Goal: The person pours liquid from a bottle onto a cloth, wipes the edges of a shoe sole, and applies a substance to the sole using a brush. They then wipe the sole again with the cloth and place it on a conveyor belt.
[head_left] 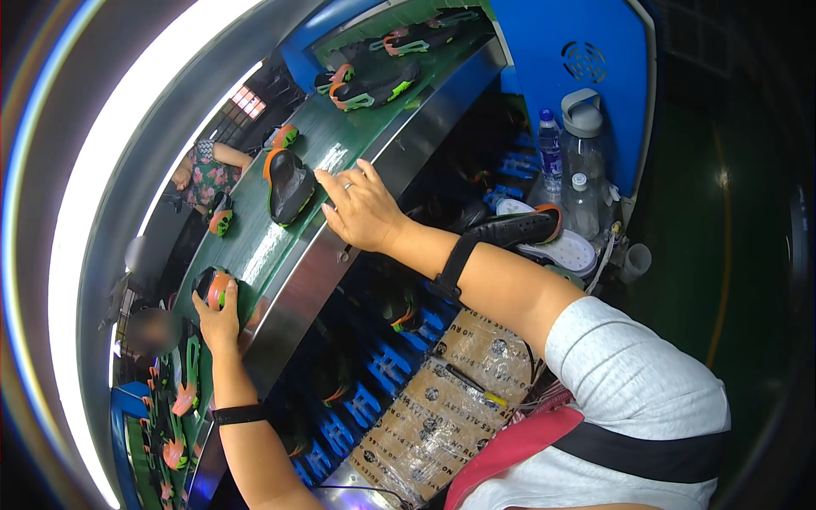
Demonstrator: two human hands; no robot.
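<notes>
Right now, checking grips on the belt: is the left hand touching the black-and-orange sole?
Touching. The head view shows the left hand with fingers wrapped around the black-and-orange sole on the green conveyor belt.

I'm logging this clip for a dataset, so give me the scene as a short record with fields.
setting: green conveyor belt with a metal side rail
left hand: grips a black-and-orange shoe sole on the belt
right hand: open, fingers spread at the belt edge beside a black shoe sole with orange rim
further up the belt: more soles with green trim
right side: two clear water bottles
below the belt: blue racks
</notes>
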